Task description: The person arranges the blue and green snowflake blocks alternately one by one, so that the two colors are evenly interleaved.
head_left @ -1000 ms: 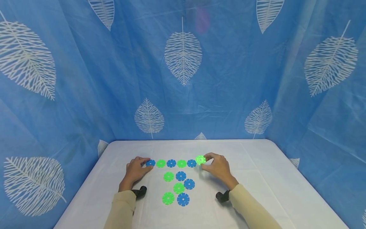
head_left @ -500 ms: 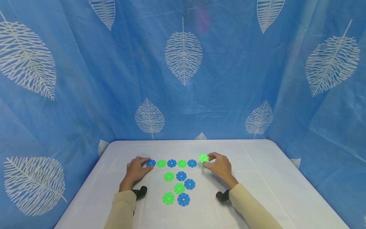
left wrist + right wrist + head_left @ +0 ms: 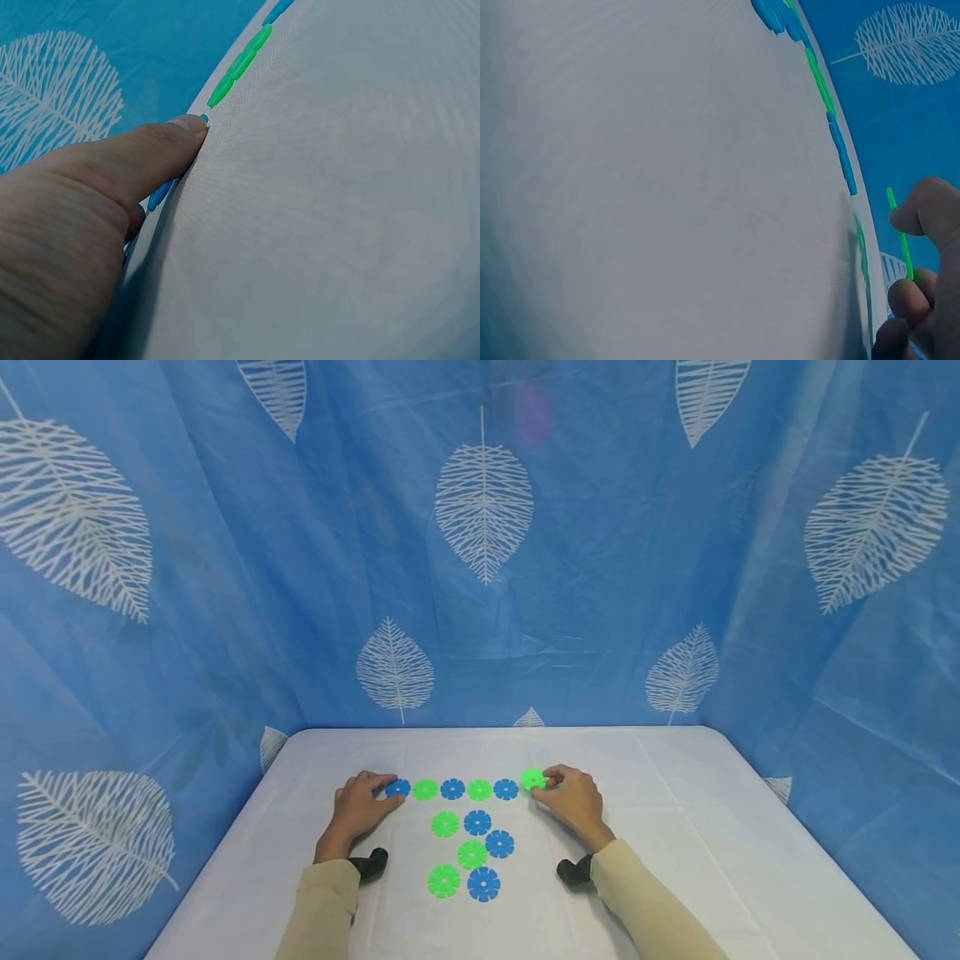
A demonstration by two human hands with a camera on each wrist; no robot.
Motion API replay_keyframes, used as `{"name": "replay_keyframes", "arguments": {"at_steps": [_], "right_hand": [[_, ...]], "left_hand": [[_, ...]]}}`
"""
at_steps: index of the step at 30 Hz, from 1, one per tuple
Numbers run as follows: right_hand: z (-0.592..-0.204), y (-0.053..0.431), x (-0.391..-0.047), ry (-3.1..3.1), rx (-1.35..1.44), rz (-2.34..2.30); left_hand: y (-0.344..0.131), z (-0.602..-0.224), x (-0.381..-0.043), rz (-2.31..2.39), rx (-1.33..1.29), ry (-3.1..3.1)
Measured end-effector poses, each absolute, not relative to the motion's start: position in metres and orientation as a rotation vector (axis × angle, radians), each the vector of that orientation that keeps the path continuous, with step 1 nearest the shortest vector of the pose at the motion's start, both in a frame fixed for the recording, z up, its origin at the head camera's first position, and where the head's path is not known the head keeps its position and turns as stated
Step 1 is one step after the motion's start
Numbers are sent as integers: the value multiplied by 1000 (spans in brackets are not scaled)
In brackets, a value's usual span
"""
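Observation:
In the head view my left hand rests at the left end of a row of slotted building discs. Its thumb and fingertips hold the edges of the end blue disc, which lies flat. Seen from the left wrist, my thumb covers part of that disc. At the row's right end, my right hand pinches a green disc by its right side. The right wrist view shows this green disc edge-on, raised off the cloth between thumb and fingers. Between the hands lie alternating green and blue discs.
Nearer the body, loose green discs and blue discs lie flat between the forearms. A white cloth covers the table. Blue curtains with white leaf prints stand behind and at both sides. A black camera mount sits at each wrist.
The right hand has moved the green disc slightly right, away from the neighbouring blue disc, then lowered it a little. The left hand and the discs lying on the table stay put.

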State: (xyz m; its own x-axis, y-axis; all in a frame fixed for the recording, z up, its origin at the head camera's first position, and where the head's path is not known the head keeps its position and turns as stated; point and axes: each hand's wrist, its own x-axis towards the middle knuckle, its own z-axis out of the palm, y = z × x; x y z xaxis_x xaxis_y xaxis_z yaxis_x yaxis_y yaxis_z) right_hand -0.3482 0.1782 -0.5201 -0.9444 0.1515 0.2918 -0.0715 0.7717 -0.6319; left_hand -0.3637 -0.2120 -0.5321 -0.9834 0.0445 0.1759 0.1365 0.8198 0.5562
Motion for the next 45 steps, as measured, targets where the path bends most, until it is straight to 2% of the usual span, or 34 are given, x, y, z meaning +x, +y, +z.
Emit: {"name": "replay_keyframes", "arguments": {"at_steps": [24,45], "right_hand": [[-519,180,-353,-2743,-59,842],[-517,188,-359,-2820,-56,918]], "left_hand": [[-208,-532,-365,-892,-151,-2831],[-207,-531,-367,-892,-129,-2847]]}}
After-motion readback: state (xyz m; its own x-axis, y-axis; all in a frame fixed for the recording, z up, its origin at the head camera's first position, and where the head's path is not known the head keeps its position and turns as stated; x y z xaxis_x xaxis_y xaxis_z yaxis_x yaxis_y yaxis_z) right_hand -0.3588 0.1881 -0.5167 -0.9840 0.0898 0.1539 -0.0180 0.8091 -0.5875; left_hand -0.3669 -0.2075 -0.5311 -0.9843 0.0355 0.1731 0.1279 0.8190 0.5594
